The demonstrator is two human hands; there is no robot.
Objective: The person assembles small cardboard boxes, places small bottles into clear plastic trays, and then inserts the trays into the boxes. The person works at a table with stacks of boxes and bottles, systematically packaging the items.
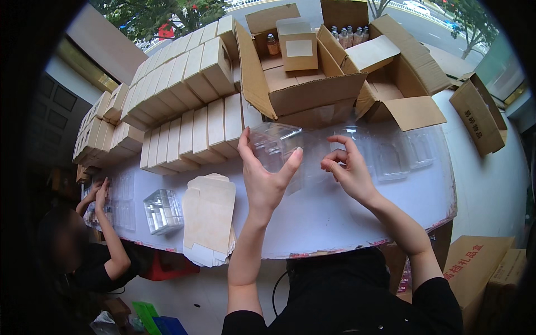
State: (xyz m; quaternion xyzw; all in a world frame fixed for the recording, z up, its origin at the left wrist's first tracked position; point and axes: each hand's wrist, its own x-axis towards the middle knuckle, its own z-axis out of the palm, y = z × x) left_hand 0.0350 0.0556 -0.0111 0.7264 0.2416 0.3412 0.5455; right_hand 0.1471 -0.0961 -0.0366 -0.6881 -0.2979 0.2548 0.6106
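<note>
My left hand grips a clear plastic box between the fingers on its left side and the thumb on its right, above the table. To the right, my right hand is raised with curled fingers, a gap showing between index finger and thumb; I see nothing held in it. Clear plastic trays lie on the table just beyond and beside this hand. Flat cream carton blanks are stacked left of my left forearm. Beside them stands another clear box with silvery contents.
Rows of cream cartons are piled at the back left. Open cardboard boxes stand at the back, holding small bottles. Another person's hands work at the far left over clear trays. More cardboard boxes stand at lower right.
</note>
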